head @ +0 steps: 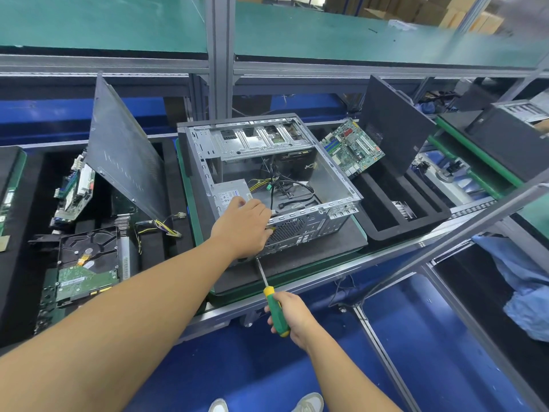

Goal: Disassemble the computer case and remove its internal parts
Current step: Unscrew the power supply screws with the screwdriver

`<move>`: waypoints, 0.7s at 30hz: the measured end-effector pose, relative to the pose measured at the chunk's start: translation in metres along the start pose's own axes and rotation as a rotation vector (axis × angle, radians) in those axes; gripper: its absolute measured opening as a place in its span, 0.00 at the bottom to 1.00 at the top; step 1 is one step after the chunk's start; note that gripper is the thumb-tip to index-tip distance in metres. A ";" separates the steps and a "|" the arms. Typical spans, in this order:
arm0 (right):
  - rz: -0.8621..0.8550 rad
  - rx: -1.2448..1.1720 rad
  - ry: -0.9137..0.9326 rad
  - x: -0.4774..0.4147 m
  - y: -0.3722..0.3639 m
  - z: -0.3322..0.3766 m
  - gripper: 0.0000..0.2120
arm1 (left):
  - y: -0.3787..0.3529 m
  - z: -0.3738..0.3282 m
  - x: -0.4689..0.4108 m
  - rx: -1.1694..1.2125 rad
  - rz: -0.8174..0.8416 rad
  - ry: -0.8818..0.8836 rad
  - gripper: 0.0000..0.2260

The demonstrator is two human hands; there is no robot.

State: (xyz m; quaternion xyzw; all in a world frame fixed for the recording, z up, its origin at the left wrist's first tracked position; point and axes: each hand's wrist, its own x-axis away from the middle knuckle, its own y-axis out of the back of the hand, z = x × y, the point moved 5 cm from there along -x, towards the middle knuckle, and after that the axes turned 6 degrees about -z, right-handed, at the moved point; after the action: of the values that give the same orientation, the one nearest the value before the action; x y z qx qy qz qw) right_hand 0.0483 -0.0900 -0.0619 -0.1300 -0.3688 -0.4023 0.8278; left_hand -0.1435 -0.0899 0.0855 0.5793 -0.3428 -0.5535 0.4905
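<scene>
An open grey computer case [338,176] lies on its side on a dark mat, with a power supply [228,194] and loose cables [285,185] inside. My left hand [242,226] rests over the case's near rear edge beside the power supply, fingers curled down onto the metal. My right hand [292,315] grips the green and yellow handle of a screwdriver [274,307]. Its shaft points up toward the case's rear panel, and the tip is hidden under my left hand.
A removed side panel [124,162] leans at the left over a foam tray holding a hard drive [86,263] and circuit boards. At the right a motherboard [352,147] and a dark panel [395,126] stand in a black foam tray [401,221]. An aluminium rail [445,233] crosses the right foreground.
</scene>
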 end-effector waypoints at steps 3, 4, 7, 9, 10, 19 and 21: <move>0.018 0.005 -0.028 0.000 -0.001 0.000 0.14 | 0.000 0.000 0.000 0.004 -0.002 -0.002 0.15; 0.019 0.023 -0.008 0.000 0.000 0.000 0.14 | 0.001 0.000 0.000 0.008 -0.005 -0.002 0.15; 0.009 0.071 0.071 0.001 0.005 0.001 0.09 | 0.001 0.000 0.000 0.009 -0.007 -0.002 0.15; -0.003 0.052 0.098 0.000 0.006 0.001 0.07 | 0.000 0.000 0.000 0.008 -0.006 -0.003 0.15; -0.011 0.036 0.098 -0.001 0.007 0.001 0.07 | 0.000 0.000 0.000 0.009 -0.003 -0.002 0.15; -0.002 0.015 0.013 0.000 0.000 0.004 0.08 | 0.001 0.000 0.000 0.005 0.009 -0.002 0.16; 0.015 -0.042 -0.044 0.001 -0.003 0.004 0.12 | 0.001 0.000 0.000 0.006 0.016 -0.001 0.16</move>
State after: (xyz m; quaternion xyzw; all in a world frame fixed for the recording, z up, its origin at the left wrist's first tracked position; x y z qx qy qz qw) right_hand 0.0443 -0.0905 -0.0591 -0.1588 -0.3775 -0.4009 0.8195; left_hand -0.1433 -0.0901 0.0868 0.5777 -0.3495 -0.5487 0.4930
